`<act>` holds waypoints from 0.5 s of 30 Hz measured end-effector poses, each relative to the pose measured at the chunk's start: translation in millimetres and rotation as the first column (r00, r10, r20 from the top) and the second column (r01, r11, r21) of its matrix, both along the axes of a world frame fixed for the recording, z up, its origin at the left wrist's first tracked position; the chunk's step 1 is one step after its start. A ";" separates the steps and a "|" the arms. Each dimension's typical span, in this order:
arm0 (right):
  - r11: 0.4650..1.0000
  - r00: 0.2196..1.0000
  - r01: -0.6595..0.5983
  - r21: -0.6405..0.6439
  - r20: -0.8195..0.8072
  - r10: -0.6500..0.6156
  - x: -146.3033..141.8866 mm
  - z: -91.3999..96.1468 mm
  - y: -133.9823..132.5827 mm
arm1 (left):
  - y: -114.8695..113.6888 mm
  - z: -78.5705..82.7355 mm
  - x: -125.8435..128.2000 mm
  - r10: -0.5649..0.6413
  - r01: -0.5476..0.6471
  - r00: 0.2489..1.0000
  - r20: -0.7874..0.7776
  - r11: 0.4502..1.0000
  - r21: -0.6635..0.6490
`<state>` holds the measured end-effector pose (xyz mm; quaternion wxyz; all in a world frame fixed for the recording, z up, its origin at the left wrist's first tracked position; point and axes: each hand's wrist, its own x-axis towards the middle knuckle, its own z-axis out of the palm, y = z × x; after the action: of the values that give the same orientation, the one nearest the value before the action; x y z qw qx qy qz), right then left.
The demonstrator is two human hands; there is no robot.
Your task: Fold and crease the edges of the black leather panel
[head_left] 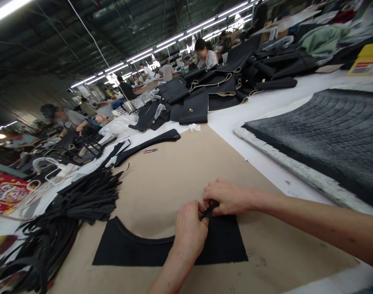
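Note:
A black fabric panel (pixel 137 253) with a deep curved cut-out lies flat on the tan sheet in front of me. A narrow raised strip runs along its curved edge. My left hand (pixel 190 228) rests over the panel's middle, thumb and fingers pinched on the black edging strip (pixel 209 210). Just to the right, my right hand (pixel 226 198) pinches the same strip near the end of the curve. The strip stands up a little between the two hands. My fingers hide part of the curved edge.
Bundles of black strips (pixel 85 196) lie at left, below stacked curved black pieces (pixel 149 147). Small red-handled snips (pixel 150 151) lie on the tan sheet (pixel 161 179). Black bag parts (pixel 192 102) are heaped behind. A quilted grey roll (pixel 321 139) lies right. Other people work farther back.

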<state>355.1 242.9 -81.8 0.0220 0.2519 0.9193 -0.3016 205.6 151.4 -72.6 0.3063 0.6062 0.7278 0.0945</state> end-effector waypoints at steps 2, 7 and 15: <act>1.000 1.000 -0.014 0.001 0.009 0.014 -0.7 1.2 2.3 | 1.3 1.1 0.5 -0.013 0.013 1.000 -0.003 1.000 -0.003; 0.997 0.999 -0.040 -0.069 -0.032 0.038 2.5 1.5 3.6 | 1.4 -2.3 1.0 -0.042 0.043 0.999 -0.010 0.999 0.029; 0.992 0.980 -0.125 0.036 -0.152 0.129 13.4 -3.9 0.1 | -11.2 -3.6 10.4 -0.050 0.057 0.996 -0.074 0.993 0.104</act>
<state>368.5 242.9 -85.7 -0.0330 0.1692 0.9363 -0.3061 216.0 140.3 -76.3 0.2499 0.6439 0.7158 0.1030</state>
